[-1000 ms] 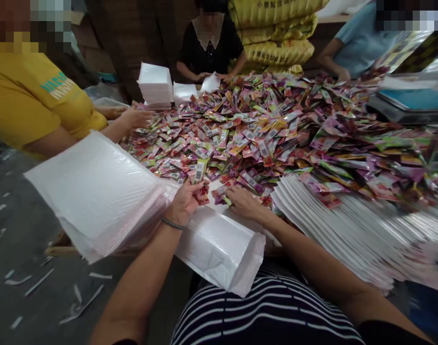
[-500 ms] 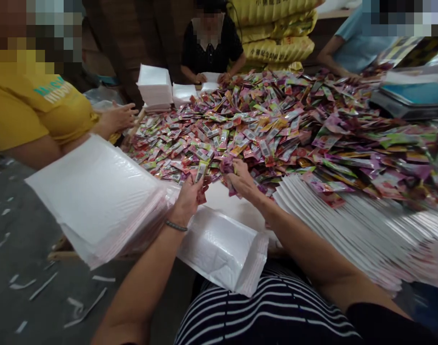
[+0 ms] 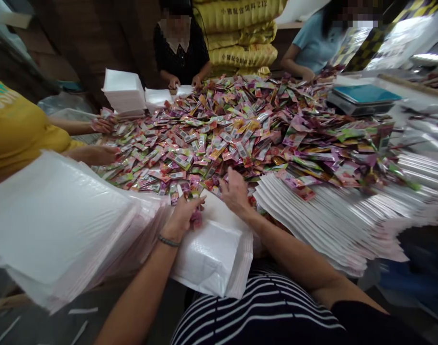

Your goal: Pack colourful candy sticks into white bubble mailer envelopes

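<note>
Small, shiny purple-pink plastic packets (image 3: 196,220) are pinched by the left hand (image 3: 183,213); fingers of the right hand (image 3: 236,192) are parted. Packets could be spilled by uneven grip.

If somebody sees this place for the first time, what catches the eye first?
The heap of small, colourful packets filling the middle would probably strike them first. Next come a large stack of white envelopes at the left and a fanned envelope row at the right. Between these, the left hand holds some packets.
</note>
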Demonstrator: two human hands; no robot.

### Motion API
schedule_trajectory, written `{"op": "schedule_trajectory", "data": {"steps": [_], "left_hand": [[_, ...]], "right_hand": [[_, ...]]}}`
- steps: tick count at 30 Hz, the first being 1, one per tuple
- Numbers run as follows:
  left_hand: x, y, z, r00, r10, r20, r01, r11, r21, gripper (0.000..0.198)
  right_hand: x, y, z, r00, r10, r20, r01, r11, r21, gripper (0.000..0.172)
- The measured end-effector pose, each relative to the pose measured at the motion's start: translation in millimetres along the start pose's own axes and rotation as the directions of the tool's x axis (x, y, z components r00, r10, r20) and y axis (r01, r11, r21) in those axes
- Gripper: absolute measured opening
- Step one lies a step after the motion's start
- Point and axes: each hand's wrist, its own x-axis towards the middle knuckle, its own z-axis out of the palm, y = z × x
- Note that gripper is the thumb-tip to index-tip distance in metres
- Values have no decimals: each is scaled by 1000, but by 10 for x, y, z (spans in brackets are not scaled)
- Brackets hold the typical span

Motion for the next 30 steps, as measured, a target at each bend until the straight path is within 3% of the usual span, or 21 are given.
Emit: {"op": "schedule_trajectory", "data": {"steps": [2,4,6,11,13,15,17,19,25,28,30], "left_hand": [[-20,-67,-77,996,13,-90,-10,999,39,45],[-43,-138,-144,993,4,-116,2,999,51,44],[-70,-197,-187,994,-2,-111,6,999,36,44],[-131,-266,-200,992,12,-122,-25,994,-107,43],[-146,-271,-192,991,17,-136,-38,988,-151,42],[-156,-271,-192,992,14,-129,-37,984,-176,38],[-159,-272,-199,994,-11,-113,-12,980,-200,37],[-158,-275,-207,994,-45,-101,21,974,-226,38],[-155,-297,-205,995,-24,-95,1,970,-243,43],[-152,-319,-209,997,-43,-60,28,972,-235,41],[-144,-335,-215,997,-50,-58,36,972,-233,41]], "right_hand": [[-13,194,-11,1000,18,-19,-24,939,-344,54],[-40,329,27,995,-16,101,57,907,-416,53],[-46,399,60,982,-72,174,128,933,-337,47],[139,417,-49,986,-74,148,71,997,26,34],[232,391,-110,973,-176,152,177,984,5,35],[293,358,-131,932,-271,242,304,946,-111,36],[318,329,-114,883,-279,377,383,893,-236,35],[313,308,-94,864,-244,440,405,856,-321,31],[233,192,-214,891,-226,393,381,843,-379,26],[215,43,-198,967,-109,231,192,908,-373,29],[187,-66,-86,982,-19,188,94,912,-400,34]]}}
